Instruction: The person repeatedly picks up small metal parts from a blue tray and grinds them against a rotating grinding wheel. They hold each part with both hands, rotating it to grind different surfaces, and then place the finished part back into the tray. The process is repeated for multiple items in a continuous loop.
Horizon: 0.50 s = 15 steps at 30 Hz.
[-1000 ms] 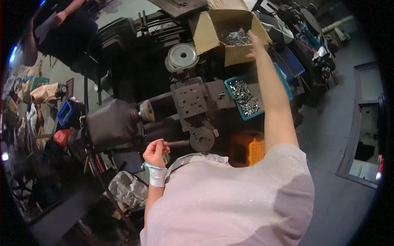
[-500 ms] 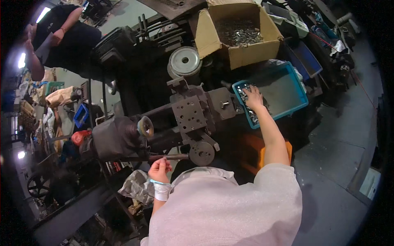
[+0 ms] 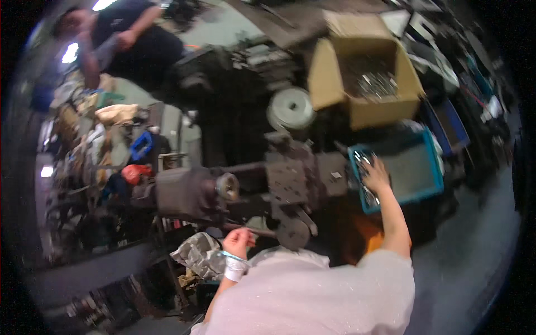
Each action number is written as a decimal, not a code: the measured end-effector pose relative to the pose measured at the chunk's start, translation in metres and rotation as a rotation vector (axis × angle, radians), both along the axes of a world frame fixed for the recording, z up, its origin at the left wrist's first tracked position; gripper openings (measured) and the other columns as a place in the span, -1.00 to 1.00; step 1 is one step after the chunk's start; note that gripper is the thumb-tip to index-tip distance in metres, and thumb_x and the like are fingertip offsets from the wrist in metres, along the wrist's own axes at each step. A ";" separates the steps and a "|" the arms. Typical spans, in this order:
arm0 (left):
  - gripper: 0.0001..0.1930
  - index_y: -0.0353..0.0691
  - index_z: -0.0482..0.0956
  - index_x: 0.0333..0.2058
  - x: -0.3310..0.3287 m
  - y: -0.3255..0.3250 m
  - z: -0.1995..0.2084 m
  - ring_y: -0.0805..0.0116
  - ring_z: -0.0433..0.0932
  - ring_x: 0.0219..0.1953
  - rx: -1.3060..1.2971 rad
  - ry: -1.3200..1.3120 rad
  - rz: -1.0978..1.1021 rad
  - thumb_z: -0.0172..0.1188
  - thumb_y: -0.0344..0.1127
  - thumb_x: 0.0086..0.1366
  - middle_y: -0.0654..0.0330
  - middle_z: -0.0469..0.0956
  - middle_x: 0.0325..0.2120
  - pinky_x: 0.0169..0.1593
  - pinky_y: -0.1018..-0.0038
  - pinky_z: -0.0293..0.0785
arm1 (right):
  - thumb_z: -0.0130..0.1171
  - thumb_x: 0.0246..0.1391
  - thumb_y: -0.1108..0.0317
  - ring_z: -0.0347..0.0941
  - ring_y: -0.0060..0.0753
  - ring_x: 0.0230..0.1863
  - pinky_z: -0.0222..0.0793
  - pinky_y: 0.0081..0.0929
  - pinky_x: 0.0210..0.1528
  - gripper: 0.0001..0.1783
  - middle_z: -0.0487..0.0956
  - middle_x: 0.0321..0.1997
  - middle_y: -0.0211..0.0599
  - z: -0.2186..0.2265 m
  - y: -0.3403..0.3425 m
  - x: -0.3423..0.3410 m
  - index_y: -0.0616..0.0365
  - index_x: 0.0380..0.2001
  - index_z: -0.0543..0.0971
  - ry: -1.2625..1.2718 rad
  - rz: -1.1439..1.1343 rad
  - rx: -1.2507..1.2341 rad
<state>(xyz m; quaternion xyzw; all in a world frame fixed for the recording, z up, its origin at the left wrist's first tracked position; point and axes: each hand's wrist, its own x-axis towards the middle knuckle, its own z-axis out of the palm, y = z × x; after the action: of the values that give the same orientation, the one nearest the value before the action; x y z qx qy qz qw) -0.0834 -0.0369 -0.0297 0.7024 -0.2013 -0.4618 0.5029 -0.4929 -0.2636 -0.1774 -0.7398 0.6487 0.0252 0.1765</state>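
Right of centre in the frame, the fingers [image 3: 369, 166] of the right hand [image 3: 377, 175] are reaching down among small shiny metal pieces [image 3: 369, 196]; they are bending a little apart, and with the blur I cannot tell whether they are gripping any. Those pieces are lying heaped along the left side of a teal tray [image 3: 439, 167], right under that hand. Lower, just left of centre, the left hand [image 3: 238, 242] is hanging near a rod on the machine, its fingers curling in together, and I cannot tell whether anything is sitting between them. A white wrap [image 3: 235, 270] is circling that wrist. Between the hands a dark machine is standing, its holed block [image 3: 287, 181] lying at mid-frame, a cup-shaped wheel [image 3: 228, 187] sitting to its left and a pale round disc [image 3: 292, 108] resting above. At upper right, a cardboard box [image 3: 385, 114] is holding more metal pieces, and a blue bin [image 3: 449, 127] is leaning beside it. Something orange [image 3: 369, 235] is showing below the tray, a crumpled grey sheet [image 3: 196, 257] is lying at lower left, and another person [image 3: 142, 47] is standing at upper left.
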 end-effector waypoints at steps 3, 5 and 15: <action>-0.84 -0.35 0.49 -0.42 0.000 -0.003 0.004 0.49 0.46 -0.62 -0.003 -0.005 0.000 0.04 -0.34 0.18 0.21 0.50 -0.60 -0.57 0.60 0.39 | 0.08 -0.26 0.30 -0.04 0.08 0.20 -0.07 -0.08 0.16 -0.41 0.12 0.16 0.00 -0.002 0.004 0.002 -0.08 -0.01 0.32 0.032 0.003 -0.008; -0.84 -0.34 0.49 -0.42 0.002 -0.007 0.007 0.52 0.45 -0.63 0.030 -0.020 0.005 0.03 -0.35 0.18 0.21 0.50 -0.60 -0.57 0.62 0.38 | 0.12 -0.33 0.29 0.03 0.04 0.15 -0.03 -0.08 0.13 -0.44 0.21 0.06 -0.02 -0.007 0.008 0.005 -0.05 -0.10 0.36 0.037 -0.007 -0.088; -0.85 -0.28 0.51 -0.41 0.003 -0.002 0.000 0.57 0.43 -0.63 0.101 0.090 0.060 0.06 -0.32 0.17 0.26 0.50 -0.57 -0.55 0.63 0.39 | 0.13 -0.40 0.50 0.26 -0.05 -0.12 0.34 -0.28 -0.22 -0.58 0.29 -0.18 -0.12 -0.028 -0.001 0.001 0.07 -0.29 0.42 0.121 -0.060 -0.205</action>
<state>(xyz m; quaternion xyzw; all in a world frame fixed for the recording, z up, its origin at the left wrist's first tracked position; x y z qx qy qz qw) -0.0805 -0.0388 -0.0301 0.7110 -0.1338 -0.4872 0.4891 -0.4923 -0.2641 -0.2055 -0.7316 0.6790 -0.0021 0.0612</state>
